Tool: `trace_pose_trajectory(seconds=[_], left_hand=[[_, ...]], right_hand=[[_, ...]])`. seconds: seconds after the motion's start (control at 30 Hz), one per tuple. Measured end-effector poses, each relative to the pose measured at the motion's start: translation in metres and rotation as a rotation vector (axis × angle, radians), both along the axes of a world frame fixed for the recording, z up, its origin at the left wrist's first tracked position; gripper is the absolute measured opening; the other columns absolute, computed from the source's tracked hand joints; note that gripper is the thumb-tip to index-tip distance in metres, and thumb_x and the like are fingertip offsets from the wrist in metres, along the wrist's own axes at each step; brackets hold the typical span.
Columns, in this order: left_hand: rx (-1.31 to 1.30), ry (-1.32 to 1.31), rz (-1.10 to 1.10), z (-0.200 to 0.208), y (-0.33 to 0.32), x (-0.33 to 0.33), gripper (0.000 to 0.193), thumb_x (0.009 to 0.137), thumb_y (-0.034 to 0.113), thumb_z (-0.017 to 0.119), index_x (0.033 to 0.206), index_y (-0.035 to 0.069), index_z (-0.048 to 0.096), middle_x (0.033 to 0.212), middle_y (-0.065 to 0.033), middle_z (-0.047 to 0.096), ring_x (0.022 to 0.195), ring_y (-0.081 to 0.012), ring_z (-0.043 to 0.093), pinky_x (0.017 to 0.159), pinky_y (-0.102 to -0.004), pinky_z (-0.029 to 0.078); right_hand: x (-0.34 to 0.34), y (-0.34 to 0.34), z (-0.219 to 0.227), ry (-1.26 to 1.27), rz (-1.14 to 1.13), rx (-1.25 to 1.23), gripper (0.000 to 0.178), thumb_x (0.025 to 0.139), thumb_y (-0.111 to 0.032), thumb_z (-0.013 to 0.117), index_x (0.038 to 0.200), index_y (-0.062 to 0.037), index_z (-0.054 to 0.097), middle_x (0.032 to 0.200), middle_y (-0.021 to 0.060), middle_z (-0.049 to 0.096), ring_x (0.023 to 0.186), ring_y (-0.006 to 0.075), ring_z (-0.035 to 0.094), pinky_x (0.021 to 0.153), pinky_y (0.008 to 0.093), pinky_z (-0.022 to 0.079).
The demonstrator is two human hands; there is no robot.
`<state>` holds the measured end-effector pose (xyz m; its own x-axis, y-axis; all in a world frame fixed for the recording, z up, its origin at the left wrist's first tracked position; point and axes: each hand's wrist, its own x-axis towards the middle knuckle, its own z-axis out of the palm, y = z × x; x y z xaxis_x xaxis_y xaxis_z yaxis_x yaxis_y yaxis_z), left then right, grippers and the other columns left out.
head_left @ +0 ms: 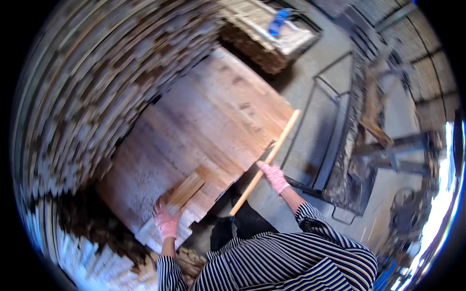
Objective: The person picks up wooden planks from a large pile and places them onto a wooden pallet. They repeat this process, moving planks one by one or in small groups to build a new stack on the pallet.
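Note:
My right hand, in a pink glove, is closed round a long, thin wooden strip. The strip slants over the right edge of a wooden tabletop, its far end reaching past the hand. On the tabletop's near part lies a small bundle of short wooden slats. At the bundle's near end is my left hand, also in a pink glove, with its fingers and thumb about the slats. Blur hides the exact fingertip contact.
A tall stack of wooden strips walls the left side. Behind the tabletop stands a pallet-like pile with a blue bottle. To the right are a dark metal frame and a wooden trestle. More pale wood pieces lie lower left.

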<state>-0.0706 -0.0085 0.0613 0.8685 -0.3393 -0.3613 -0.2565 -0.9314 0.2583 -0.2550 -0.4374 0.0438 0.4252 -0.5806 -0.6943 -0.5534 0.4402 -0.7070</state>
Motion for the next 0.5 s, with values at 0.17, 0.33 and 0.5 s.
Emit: trace_pose_trajectory(seconds=[0.17, 0.33, 0.5], left_hand=[[0.055, -0.006, 0.031, 0.013, 0.003, -0.002, 0.083, 0.076, 0.027, 0.083, 0.149, 0.013, 0.046, 0.147, -0.0183, 0.051, 0.134, -0.0400, 0.048, 0.113, -0.0478, 0.041], [0.101, -0.012, 0.095, 0.028, -0.004, -0.028, 0.077, 0.076, 0.026, 0.083, 0.145, 0.017, 0.050, 0.138, -0.0120, 0.055, 0.133, -0.0381, 0.047, 0.115, -0.0500, 0.037], [0.121, -0.015, 0.137, 0.029, -0.016, -0.048, 0.070, 0.079, 0.026, 0.079, 0.143, 0.017, 0.052, 0.136, -0.0123, 0.057, 0.135, -0.0373, 0.047, 0.117, -0.0508, 0.035]], right_hand=[[0.040, -0.059, 0.062, 0.152, 0.622, -0.722, 0.086, 0.066, -0.034, 0.094, 0.134, -0.0002, 0.053, 0.122, 0.0187, 0.060, 0.113, 0.0327, 0.060, 0.101, 0.0440, 0.049], [0.102, -0.125, 0.066, 0.289, 1.501, -1.136, 0.102, 0.057, -0.040, 0.096, 0.144, -0.0128, 0.051, 0.133, 0.0185, 0.056, 0.125, 0.0381, 0.054, 0.105, 0.0476, 0.046], [0.154, -0.105, 0.052, 0.213, 1.899, -1.214, 0.102, 0.056, -0.039, 0.095, 0.147, -0.0227, 0.051, 0.133, 0.0157, 0.056, 0.124, 0.0362, 0.055, 0.105, 0.0491, 0.045]])
